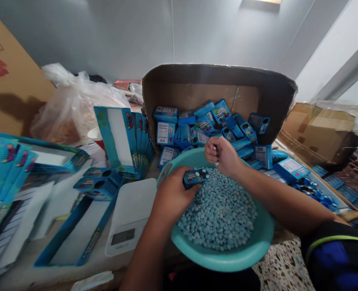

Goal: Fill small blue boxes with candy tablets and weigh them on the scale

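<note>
A small blue box (194,178) is held in my left hand (174,196), over the left part of a teal basin (227,262). Pale blue candies show at the opening in the box's upper face. The basin holds a heap of the same pale blue candies (221,210). Just right of and above the box, my right hand (223,157) is closed round some candies, a few of them showing between its fingers. Behind the basin, a large cardboard carton (218,74) lies open towards me with many small blue boxes (166,133) piled in it.
Left of the basin stands a white scale (133,214). Blue display trays (72,238) and folded blue cartons (115,141) lie further left, near a clear plastic bag (78,101). At the right are a tray of shiny blue pieces (315,194) and brown cardboard boxes (321,129).
</note>
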Demonstrator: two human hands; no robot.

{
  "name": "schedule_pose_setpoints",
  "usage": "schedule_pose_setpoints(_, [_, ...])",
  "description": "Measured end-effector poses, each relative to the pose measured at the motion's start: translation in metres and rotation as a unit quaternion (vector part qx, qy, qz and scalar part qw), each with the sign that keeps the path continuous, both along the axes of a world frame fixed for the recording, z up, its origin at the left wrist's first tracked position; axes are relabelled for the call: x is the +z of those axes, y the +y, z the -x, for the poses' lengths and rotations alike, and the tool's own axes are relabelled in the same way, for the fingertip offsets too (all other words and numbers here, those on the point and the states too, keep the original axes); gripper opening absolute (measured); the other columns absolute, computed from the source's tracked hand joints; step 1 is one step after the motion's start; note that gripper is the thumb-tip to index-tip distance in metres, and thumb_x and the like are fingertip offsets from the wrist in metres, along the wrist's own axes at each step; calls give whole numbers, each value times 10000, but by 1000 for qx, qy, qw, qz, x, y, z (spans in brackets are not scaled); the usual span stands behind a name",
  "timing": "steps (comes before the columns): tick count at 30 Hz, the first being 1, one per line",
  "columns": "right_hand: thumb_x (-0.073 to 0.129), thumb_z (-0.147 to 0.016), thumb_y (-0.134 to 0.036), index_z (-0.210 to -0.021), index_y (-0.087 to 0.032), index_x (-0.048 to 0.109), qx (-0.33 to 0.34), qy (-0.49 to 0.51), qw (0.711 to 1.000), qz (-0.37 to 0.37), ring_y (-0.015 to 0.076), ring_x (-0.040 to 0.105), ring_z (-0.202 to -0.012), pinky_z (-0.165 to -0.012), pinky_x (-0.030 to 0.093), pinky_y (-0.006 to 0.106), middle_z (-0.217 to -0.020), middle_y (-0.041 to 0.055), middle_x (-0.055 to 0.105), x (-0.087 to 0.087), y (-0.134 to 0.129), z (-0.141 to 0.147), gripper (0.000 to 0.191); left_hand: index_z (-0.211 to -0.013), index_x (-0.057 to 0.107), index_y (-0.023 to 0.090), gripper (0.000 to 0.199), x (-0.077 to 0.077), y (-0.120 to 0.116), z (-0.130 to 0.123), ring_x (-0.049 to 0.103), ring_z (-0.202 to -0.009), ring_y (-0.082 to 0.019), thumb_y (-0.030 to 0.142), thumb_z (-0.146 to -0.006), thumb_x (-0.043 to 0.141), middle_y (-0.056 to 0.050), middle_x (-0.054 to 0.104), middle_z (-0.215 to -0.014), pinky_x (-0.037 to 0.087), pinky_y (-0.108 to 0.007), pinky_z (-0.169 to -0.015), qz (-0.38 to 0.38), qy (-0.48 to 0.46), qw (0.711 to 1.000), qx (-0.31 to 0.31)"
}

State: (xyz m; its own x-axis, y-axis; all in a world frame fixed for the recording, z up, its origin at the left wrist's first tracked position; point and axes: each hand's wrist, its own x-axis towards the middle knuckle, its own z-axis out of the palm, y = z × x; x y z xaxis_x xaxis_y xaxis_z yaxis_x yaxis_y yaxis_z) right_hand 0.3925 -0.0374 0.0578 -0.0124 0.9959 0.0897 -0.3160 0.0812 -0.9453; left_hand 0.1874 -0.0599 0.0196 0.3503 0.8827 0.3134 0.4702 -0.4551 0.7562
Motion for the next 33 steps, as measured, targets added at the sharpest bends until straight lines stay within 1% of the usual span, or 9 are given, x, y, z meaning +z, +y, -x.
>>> schedule_pose_setpoints(5, [568,-803,-386,-662,-246,345,43,45,998,-31,136,236,-520,-486,267,256,-619,-45,269,2,-5,12,298,-1129,766,299,378,0,-1,-1,748,-941,-362,313,-772,891,-62,789,-1054,573,-446,-756,-9,21,1000,-13])
schedule_pose_setpoints(8, [558,-862,-383,-692,-246,377,87,23,995,-34,152,308,-552,-546,325,274,-652,-31,314,2,-8,18,284,-1116,764,295,363,1,-1,-1,746,-950,-364,290,-774,886,-60,783,-1043,566,-435,-751,-13,33,999,-11])
schedule_pose_setpoints(11, [588,-873,-395,-709,-245,452,118,1,993,-31,171,375,-586,-584,348,298,-675,-19,364,2,-10,20,260,-1143,761,294,372,4,-1,-1,738,-991,-368,293,-790,878,-57,780,-1074,568,-447,-783,23,49,999,-5])
schedule_pose_setpoints(16, [634,-829,-403,-726,-241,561,103,8,994,-37,198,448,-624,-598,363,319,-678,0,424,-3,-12,21,206,-1196,754,282,390,11,-2,-1,727,-1057,-344,305,-817,842,-51,771,-1150,574,-448,-856,72,42,996,-9])
schedule_pose_setpoints(19, [628,-833,-365,-689,-233,554,93,28,994,-42,171,385,-575,-563,312,306,-651,-10,381,-8,-11,22,209,-1182,764,272,372,14,-3,-1,722,-1077,-331,280,-815,827,-50,773,-1148,572,-443,-904,69,42,997,-9])
schedule_pose_setpoints(24, [583,-773,-327,-673,-227,534,37,50,997,-52,160,366,-575,-559,330,297,-647,-13,373,-8,-3,13,149,-1182,761,275,396,12,-3,0,737,-990,-324,335,-800,849,-56,779,-1094,581,-425,-820,79,0,997,5])
schedule_pose_setpoints(27, [546,-767,-357,-718,-228,543,14,-16,999,-34,178,424,-618,-597,380,311,-669,-4,411,-7,2,6,138,-1180,755,262,409,10,-3,1,732,-843,-288,354,-792,848,-59,776,-1052,569,-401,-734,85,-28,996,25])
schedule_pose_setpoints(29, [548,-774,-370,-745,-227,557,13,-82,997,-7,179,422,-624,-592,356,311,-677,-5,428,-8,4,3,146,-1190,750,244,432,8,-2,2,716,-776,-267,369,-788,848,-68,775,-1039,556,-387,-697,83,-46,995,41])
schedule_pose_setpoints(33, [607,-848,-406,-808,-223,618,45,-246,968,-22,174,416,-658,-621,334,319,-713,-14,482,-11,3,1,188,-1199,746,221,463,6,-1,3,694,-731,-244,378,-777,854,-76,774,-1026,528,-352,-653,54,-67,994,70])
